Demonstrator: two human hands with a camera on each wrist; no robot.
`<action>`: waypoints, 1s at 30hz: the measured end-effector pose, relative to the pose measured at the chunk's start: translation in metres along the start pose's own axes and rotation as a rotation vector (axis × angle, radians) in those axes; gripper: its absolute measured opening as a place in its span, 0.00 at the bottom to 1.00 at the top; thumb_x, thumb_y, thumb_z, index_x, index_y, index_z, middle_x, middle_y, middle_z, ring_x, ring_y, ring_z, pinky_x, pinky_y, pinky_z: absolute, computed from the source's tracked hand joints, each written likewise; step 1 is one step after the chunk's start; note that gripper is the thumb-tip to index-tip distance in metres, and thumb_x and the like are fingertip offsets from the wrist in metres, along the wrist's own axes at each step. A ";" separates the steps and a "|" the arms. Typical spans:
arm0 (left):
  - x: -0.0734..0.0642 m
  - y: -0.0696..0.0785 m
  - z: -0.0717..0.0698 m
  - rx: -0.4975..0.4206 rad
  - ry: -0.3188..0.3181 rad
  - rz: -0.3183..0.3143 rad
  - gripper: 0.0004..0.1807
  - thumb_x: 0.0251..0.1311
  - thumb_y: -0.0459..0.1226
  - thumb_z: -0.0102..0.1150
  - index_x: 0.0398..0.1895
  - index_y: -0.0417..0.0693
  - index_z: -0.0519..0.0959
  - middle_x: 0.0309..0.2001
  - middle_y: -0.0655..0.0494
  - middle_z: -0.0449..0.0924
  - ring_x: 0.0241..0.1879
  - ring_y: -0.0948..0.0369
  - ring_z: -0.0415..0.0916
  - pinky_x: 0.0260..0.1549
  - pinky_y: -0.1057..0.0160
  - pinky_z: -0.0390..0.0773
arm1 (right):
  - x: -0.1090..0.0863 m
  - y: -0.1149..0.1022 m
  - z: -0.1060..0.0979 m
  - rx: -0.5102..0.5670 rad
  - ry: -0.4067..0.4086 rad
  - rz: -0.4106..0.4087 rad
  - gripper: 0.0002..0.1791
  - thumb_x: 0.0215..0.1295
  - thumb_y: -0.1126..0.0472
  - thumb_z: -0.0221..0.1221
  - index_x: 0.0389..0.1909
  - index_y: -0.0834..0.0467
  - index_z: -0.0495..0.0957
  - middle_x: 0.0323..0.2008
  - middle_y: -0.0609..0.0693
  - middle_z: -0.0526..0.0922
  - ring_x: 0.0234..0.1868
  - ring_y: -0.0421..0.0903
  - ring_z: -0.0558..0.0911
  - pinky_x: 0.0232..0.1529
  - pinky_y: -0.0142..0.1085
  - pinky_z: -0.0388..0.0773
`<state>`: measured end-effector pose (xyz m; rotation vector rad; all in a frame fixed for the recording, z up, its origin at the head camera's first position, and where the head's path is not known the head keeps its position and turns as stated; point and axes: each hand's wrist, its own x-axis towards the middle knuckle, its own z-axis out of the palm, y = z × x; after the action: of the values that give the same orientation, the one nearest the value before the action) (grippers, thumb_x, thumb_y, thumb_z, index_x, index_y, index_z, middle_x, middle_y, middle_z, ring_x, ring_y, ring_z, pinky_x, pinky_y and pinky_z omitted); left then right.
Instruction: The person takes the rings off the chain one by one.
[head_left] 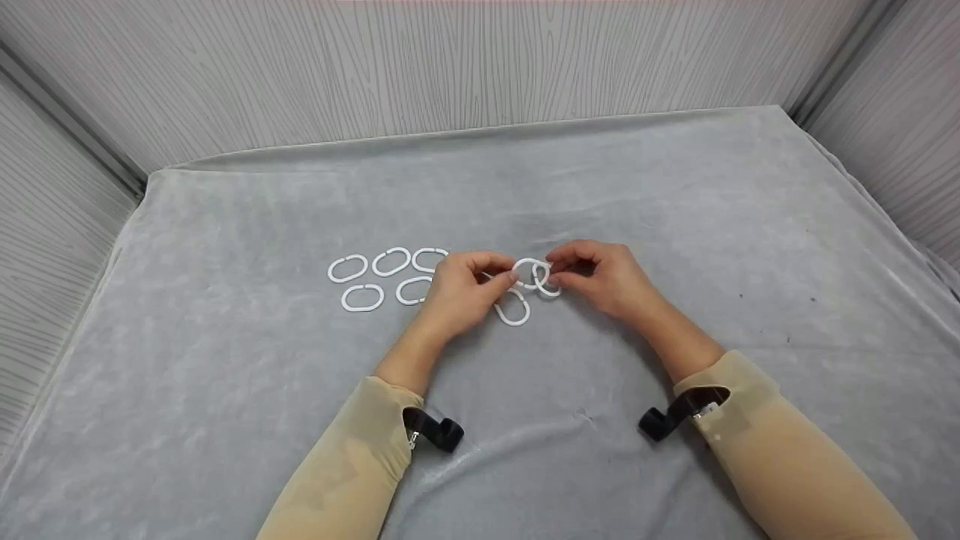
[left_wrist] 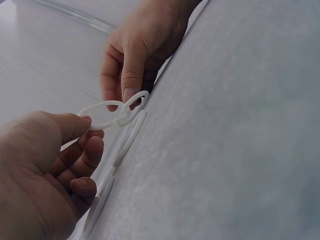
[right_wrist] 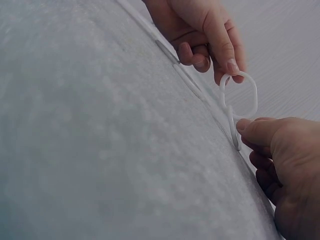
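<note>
My left hand pinches a white oval plastic ring between thumb and forefinger. A second white oval ring is pinched by my right hand, thumb against fingers. The two rings pass through each other between the hands, as the left wrist view shows, held close over the cloth. Just below the left fingertips lies a loose white ring, partly covered by that hand. The other left fingers are loosely curled beneath the pinch.
Several more white oval rings lie flat to the left of my left hand, some partly behind it. Each shows a small gap in its side. A grey cloth covers the table, with a pale wood-grain panel along the back.
</note>
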<state>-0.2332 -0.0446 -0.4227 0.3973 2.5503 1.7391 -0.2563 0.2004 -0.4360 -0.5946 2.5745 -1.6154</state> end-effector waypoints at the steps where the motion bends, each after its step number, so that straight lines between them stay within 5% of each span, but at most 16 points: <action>1: 0.000 0.000 0.000 0.003 0.003 0.002 0.08 0.66 0.34 0.69 0.45 0.41 0.91 0.36 0.57 0.90 0.32 0.64 0.78 0.37 0.68 0.76 | 0.000 0.000 0.000 -0.002 -0.001 0.002 0.15 0.62 0.68 0.75 0.49 0.63 0.89 0.42 0.55 0.91 0.43 0.42 0.86 0.46 0.27 0.79; 30: 0.000 0.000 0.000 -0.009 0.032 0.011 0.08 0.65 0.33 0.69 0.43 0.38 0.90 0.36 0.55 0.89 0.31 0.65 0.77 0.36 0.68 0.75 | 0.001 0.000 -0.003 -0.120 -0.037 0.055 0.21 0.65 0.65 0.74 0.58 0.62 0.86 0.54 0.54 0.89 0.56 0.48 0.86 0.58 0.41 0.79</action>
<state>-0.2334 -0.0445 -0.4224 0.3874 2.5659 1.7739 -0.2577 0.2022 -0.4343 -0.5500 2.6508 -1.4279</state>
